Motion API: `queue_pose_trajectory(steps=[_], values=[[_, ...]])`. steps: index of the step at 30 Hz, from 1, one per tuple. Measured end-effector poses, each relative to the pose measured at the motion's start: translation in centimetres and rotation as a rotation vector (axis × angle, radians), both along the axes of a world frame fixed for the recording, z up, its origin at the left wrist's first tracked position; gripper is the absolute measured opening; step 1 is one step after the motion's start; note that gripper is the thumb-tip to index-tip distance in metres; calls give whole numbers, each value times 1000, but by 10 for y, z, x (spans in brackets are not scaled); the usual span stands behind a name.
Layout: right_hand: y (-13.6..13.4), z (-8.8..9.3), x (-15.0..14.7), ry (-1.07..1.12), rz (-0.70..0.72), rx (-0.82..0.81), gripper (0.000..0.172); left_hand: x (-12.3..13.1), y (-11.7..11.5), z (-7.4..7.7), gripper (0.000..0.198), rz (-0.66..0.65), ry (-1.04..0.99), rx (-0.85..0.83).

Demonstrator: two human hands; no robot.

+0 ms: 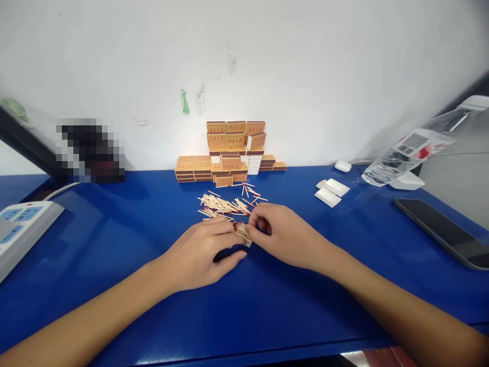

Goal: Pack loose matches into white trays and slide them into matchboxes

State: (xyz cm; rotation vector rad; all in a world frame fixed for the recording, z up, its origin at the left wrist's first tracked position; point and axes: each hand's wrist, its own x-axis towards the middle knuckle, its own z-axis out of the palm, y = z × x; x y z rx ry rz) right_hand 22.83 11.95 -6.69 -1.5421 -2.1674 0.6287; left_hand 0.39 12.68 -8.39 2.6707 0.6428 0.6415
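Presently, the match bundle [241, 232] slants far-left to near-right; left hand [206, 250] rests against it; right hand [280, 232] is curled at its right; what either grasps, I cannot tell.

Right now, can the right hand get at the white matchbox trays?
Likely yes: the white matchbox trays lie to the right of the right hand, with no object visible between. That hand is at the bunched matches, though.

Loose matches [225, 205] lie before the stacked matchboxes [231, 162].
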Motion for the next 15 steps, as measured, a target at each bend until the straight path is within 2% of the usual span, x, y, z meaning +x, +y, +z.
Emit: queue_pose_trajectory(steps=[4, 10, 12, 15], values=[[1, -4, 1, 17, 93, 121, 11, 1, 0, 2, 16, 20, -64, 84], [-3, 0, -3, 15, 112, 93, 15, -2, 4, 10, 8, 192, -266, 234], [-2, 4, -1, -7, 109, 102, 15, -3, 6, 10, 17, 203, -248, 227], [4, 9, 10, -48, 54, 139, 17, -4, 8, 5, 39, 139, -129, 149]])
